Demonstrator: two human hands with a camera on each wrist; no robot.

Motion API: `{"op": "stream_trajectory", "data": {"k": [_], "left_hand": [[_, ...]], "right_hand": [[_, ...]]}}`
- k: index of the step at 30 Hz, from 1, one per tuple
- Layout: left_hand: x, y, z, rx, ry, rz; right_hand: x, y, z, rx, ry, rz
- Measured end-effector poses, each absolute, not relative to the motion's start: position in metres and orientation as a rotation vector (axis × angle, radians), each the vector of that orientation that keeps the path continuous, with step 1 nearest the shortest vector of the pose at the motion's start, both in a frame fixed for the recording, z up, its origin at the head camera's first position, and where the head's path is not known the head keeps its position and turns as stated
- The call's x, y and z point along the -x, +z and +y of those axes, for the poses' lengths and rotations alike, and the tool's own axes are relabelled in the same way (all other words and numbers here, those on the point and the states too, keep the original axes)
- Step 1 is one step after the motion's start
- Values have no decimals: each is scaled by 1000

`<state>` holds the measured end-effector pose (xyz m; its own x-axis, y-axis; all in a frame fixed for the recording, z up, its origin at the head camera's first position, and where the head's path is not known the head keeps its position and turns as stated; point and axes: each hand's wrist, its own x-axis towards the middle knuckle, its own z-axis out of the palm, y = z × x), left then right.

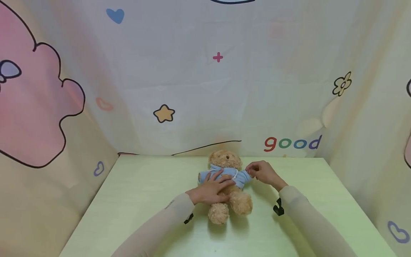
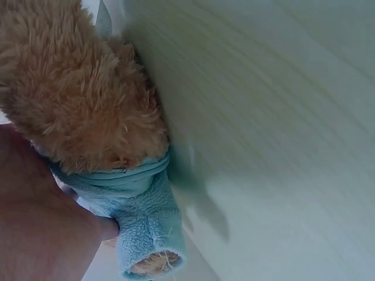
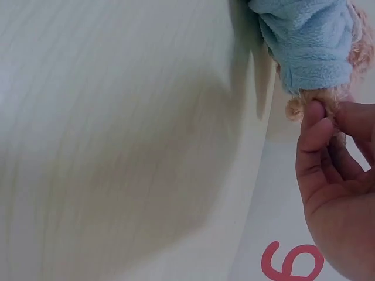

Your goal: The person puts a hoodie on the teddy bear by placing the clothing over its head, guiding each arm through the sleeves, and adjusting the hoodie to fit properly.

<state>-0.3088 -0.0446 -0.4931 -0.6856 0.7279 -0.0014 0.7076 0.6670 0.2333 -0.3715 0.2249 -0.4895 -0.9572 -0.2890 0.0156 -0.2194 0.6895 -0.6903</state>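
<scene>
A light brown teddy bear point(image 1: 241, 203) in a pale blue hooded sweater point(image 1: 219, 170) lies on its back, head toward the far edge of the table. My left hand point(image 1: 210, 191) rests across its belly with the fingers spread over the sweater. In the left wrist view, the fluffy lower body point(image 2: 88, 99) and one blue sleeve point(image 2: 151, 225) show beside that hand. With thumb and fingertips, my right hand point(image 1: 262, 172) pinches the furry end of the bear's arm point(image 3: 322, 96), just past the sleeve cuff point(image 3: 316, 73).
The pale green table point(image 1: 144, 200) ends behind the bear at a printed cloth backdrop point(image 1: 192, 82). Similar cloth walls stand at left and right. A black strap piece point(image 1: 278, 207) hangs under the right wrist.
</scene>
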Motion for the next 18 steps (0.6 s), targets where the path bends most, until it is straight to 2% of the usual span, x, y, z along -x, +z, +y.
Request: {"op": "stream_trajectory", "data": {"k": [6, 12, 14, 18], "left_hand": [[308, -497, -46, -1224, 360, 2790], [312, -493, -57, -1169, 652, 2861], [313, -488, -62, -1113, 743, 2931], [318, -482, -76, -845, 925, 3092]], "right_hand": [[357, -482, 218, 557, -1004, 3017], [327, -464, 191, 1029, -851, 3105], [322, -460, 183, 1136, -799, 2990], [318, -450, 176, 1145, -665, 2895]]}}
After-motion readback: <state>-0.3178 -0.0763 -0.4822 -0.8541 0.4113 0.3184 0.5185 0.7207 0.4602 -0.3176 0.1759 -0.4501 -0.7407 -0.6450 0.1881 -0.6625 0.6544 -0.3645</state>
